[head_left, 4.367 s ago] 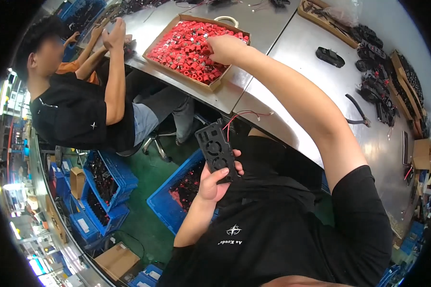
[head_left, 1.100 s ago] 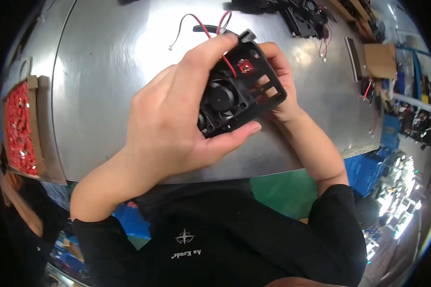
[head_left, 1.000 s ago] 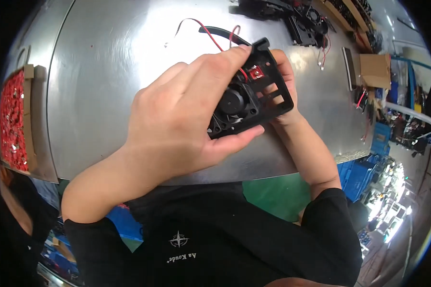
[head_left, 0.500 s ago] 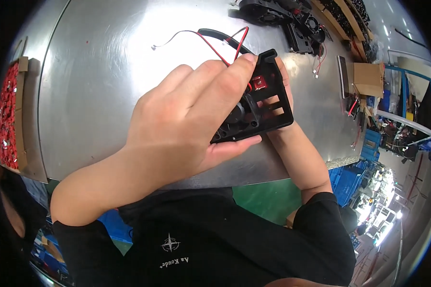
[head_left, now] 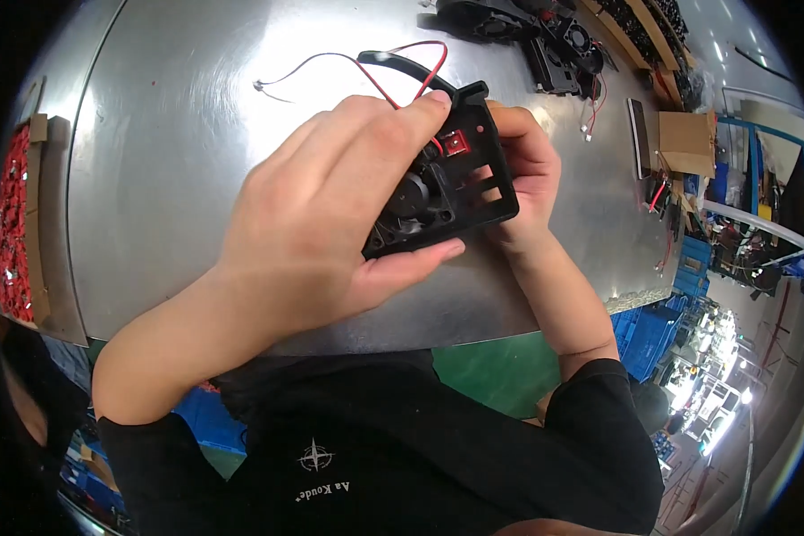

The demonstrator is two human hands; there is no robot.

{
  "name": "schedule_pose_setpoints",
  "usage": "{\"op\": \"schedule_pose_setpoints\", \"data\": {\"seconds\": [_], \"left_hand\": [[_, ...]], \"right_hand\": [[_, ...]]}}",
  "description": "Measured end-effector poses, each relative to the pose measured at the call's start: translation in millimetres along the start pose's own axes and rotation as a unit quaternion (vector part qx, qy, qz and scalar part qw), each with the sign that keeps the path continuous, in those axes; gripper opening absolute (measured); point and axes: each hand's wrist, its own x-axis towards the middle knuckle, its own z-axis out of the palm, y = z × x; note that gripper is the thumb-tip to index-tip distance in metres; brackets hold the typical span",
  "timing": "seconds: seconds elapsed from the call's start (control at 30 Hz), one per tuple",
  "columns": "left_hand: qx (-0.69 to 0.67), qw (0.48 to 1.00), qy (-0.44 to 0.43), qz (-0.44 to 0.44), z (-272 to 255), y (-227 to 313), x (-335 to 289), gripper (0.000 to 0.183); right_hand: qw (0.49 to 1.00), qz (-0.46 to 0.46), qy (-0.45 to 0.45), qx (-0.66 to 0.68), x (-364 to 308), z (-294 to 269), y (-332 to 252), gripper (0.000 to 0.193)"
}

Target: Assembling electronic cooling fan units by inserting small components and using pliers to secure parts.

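Note:
My left hand wraps round a black plastic fan housing, its thumb under the near edge and its fingers over the far side. Inside the housing sit a small round fan and a little red switch-like part. Red and black wires loop out past my fingers, ending in a small white connector above the table. A curved black arm sticks out at the housing's far side. My right hand is closed at the right edge of the housing, with its fingertips partly hidden behind it.
Below lies a metal table. Several black fan assemblies with wires lie at the far right. A carton of red parts stands on the left. At the right are a cardboard box, a flat dark device and hand tools.
The housing and my left hand have shifted a little left. My right hand, mostly hidden behind the housing before, now shows at its right edge with fingers curled.

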Motion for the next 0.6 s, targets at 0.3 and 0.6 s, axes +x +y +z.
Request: {"op": "schedule_pose_setpoints", "data": {"seconds": [0.3, 0.6], "left_hand": [[0.003, 1.0, -0.012, -0.017, -5.1, -0.4, 3.7, 0.082], [0.022, 0.998, -0.046, -0.025, -14.1, 2.8, 8.5, 0.08]], "right_hand": [[1.0, -0.005, 0.011, -0.016, -2.3, 5.9, 5.6, 0.034], [1.0, 0.001, 0.021, 0.011, 0.6, 5.3, 6.8, 0.033]]}}
